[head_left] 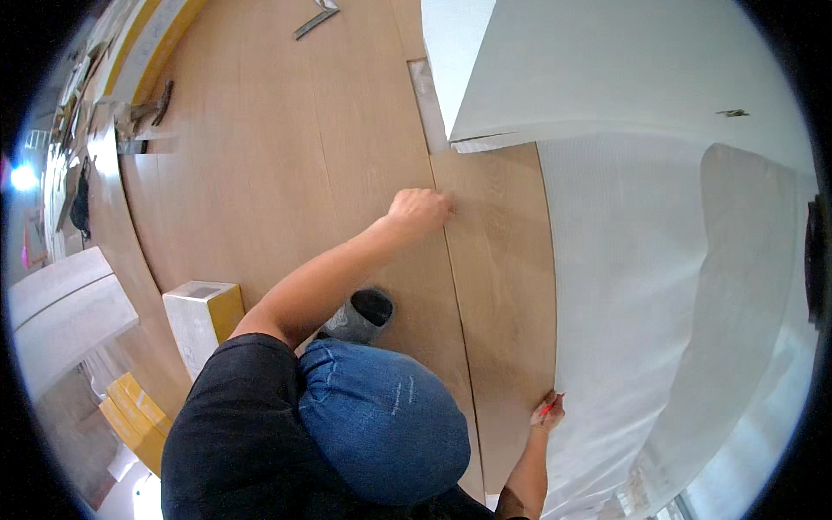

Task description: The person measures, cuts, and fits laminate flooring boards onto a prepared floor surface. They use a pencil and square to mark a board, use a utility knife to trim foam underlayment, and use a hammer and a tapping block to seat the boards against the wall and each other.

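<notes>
Across a floor of pale brown boards point(260, 191), you lean over your denim-covered knee point(381, 425), both arms reaching to a long plank point(503, 269) at the right-hand side of the boards. Its left side runs along a dark seam; its right side borders a white sheet point(620, 260). Your left hand point(420, 210) is loosely closed, knuckles up, at that seam, perhaps to press or feel the join; blur hides whether it holds anything. Your right hand point(548, 412) is partly curled at the plank's outer edge, nearer your body, probably to steady that side; whether it truly grips is unclear, and something red shows at the fingers. Beyond the plank's far end stands a white wall point(598, 78). A metal square point(314, 23) lies well away, seemingly to leave your reach unobstructed
</notes>
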Available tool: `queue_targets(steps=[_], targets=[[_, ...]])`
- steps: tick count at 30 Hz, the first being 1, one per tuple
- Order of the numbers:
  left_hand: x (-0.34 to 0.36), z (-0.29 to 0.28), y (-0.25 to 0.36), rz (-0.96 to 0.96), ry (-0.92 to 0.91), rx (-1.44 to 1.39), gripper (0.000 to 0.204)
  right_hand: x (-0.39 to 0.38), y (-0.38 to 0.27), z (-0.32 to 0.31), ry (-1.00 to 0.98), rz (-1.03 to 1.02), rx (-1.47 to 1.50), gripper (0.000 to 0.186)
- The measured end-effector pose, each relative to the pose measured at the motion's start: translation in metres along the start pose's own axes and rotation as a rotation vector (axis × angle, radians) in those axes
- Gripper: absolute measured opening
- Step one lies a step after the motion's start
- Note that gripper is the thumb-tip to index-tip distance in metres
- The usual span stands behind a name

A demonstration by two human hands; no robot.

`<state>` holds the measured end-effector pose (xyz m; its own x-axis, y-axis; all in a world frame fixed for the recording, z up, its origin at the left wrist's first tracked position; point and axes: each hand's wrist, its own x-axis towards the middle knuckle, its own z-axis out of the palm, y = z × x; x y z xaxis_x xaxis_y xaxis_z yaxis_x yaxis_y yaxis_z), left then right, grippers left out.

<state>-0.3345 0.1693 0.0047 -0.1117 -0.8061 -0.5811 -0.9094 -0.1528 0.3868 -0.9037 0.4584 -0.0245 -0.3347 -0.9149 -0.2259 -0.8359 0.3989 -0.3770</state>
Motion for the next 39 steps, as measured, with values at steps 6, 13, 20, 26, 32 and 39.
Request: queue_targets(steps=[6, 13, 20, 26, 32, 39], targets=[[0.07, 0.002, 0.095, 0.797, 0.551, 0.382, 0.027, 0.007, 0.007, -0.012, -0.064, 0.16, 0.203, 0.045], [0.111, 0.016, 0.122, 1.027, 0.671, 0.175, 0.024, 0.009, 0.021, -0.012, -0.064, 0.134, 0.155, 0.053], [0.114, 0.021, 0.139, 1.002, 0.664, 0.019, 0.019, -0.006, 0.079, -0.025, -0.074, 0.231, -0.031, 0.05], [0.118, 0.024, 0.115, 0.952, 0.504, 0.138, 0.017, 0.004, -0.041, -0.027, -0.162, 0.167, -0.071, 0.049], [0.196, 0.073, 0.13, 1.075, 0.531, 0.113, 0.019, -0.02, 0.044, -0.034, -0.284, 0.354, -0.411, 0.055], [0.283, 0.057, 0.091, 1.036, 0.423, 0.577, 0.027, 0.054, 0.025, -0.006, 0.026, 0.19, -0.327, 0.04]])
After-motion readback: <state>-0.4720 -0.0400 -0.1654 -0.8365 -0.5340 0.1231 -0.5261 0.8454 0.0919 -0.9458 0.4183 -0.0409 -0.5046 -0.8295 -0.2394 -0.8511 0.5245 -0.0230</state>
